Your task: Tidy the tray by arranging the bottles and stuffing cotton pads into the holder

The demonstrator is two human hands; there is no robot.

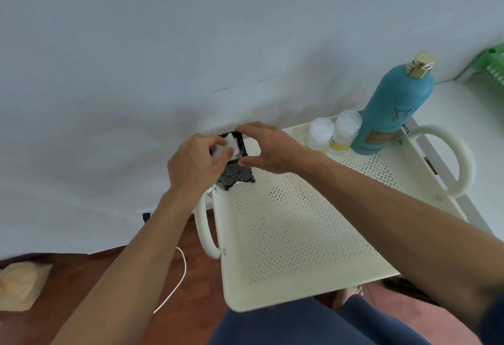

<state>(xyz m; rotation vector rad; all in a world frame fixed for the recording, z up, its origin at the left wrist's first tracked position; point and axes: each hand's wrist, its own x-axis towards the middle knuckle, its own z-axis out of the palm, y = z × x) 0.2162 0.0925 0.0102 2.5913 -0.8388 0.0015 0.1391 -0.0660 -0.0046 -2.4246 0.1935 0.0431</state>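
Cotton pads (227, 144) were at the mouth of the black holder (236, 164), which stood at the tray's far-left corner, right by the rim and close to the wall.

Left to right:
- Cloth bundle (20, 283) and white cable (174, 284) lay on the wood floor, clear of the work.
- Left hand (195, 166) was curled loosely over the holder's top, fingertips (225, 155) pressing the white pads down into the opening. Pinching pads, not the holder itself.
- Right hand (268, 149) was half open, thumb and fingers bracketing the holder's right side and back edge. Looked like a steadying grip; exact contact on the far side was hidden.
- Tray (300, 235), perforated, cream, was mostly bare in the middle.
- Two small clear-capped bottles (331, 134) stood touching each other at the far-right side, just beside the tall teal bottle (392, 110) with a gold cap. All upright, so bottle arranging looked done or nearly so.

Risks, my read:
- Holder sat at the corner on a narrow ornate base. Downward push off-centre could tip it toward the rim if the right hand let go.
- Pads stuck up above the opening; they're springy, so they could pop back out or bunch and jam.
- Right forearm was near the small bottles; a wide pull-back could knock them over.
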